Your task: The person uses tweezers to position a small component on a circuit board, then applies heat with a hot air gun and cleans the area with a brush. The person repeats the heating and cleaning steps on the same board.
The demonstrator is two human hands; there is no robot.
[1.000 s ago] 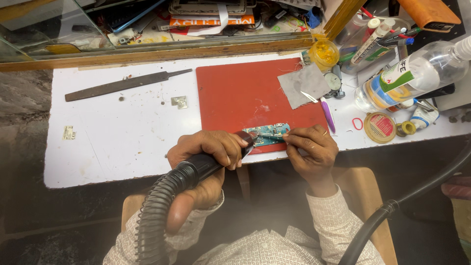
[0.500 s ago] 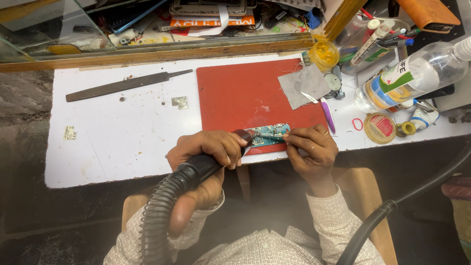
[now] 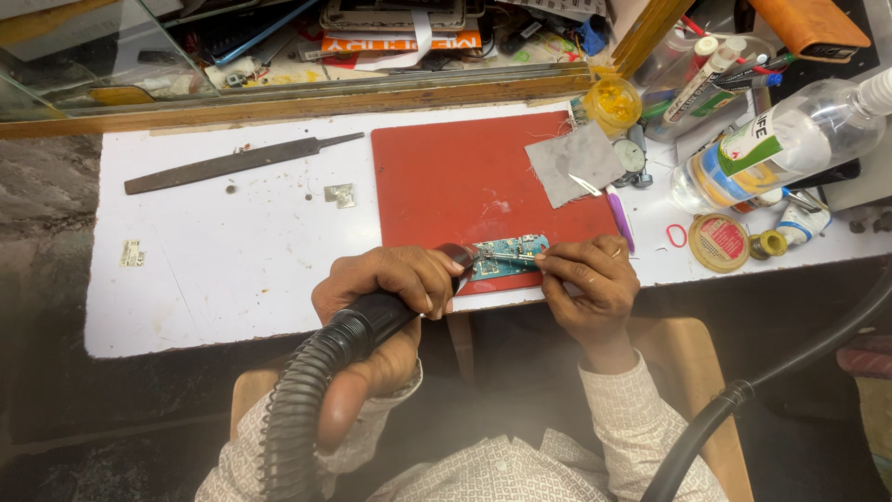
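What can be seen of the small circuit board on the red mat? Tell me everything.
The circuit board is a small, narrow, teal-green strip with tiny metallic parts on its upper face. It lies flat near the front edge of the red mat, its long side roughly along that edge. The nozzle of the black hose-fed tool in the left hand points at its left end. Thin tweezers in the right hand reach over it; whether they touch it cannot be told.

Your right hand [image 3: 587,284] has shifted slightly toward the circuit board [image 3: 506,257] at lower centre; the tweezers [image 3: 509,257] now lie across it.
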